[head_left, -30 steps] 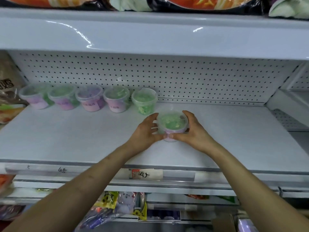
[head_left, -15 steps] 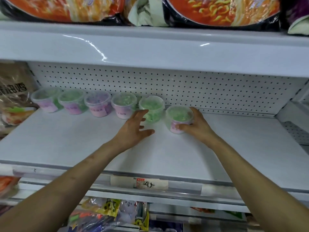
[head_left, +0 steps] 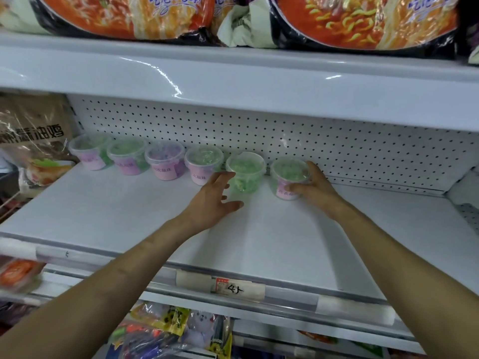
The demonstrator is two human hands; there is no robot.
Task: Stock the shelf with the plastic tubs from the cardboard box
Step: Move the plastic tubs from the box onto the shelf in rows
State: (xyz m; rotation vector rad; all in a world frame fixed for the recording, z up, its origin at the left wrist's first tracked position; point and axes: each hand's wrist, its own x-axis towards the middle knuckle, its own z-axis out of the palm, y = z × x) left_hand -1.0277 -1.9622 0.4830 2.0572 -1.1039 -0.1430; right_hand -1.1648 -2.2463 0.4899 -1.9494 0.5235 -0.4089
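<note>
Several clear plastic tubs with pink labels stand in a row along the back of the white shelf (head_left: 129, 216). The rightmost tub (head_left: 289, 173), filled with green beads, rests on the shelf, and my right hand (head_left: 315, 189) wraps around its right side. The tub beside it (head_left: 246, 172) holds green beads too. My left hand (head_left: 215, 200) hovers open in front of that tub, fingers spread, fingertips near it. The cardboard box is not in view.
Large noodle bags (head_left: 363, 19) fill the shelf above. A brown packet (head_left: 33, 141) leans at the left end of the row. A price tag (head_left: 236, 288) sits on the shelf's front rail. Snack packs (head_left: 168, 325) hang below.
The tub went from mid-shelf, held in both hands, back to the right end of the row. My left hand let go and opened; my right hand stays on the tub.
</note>
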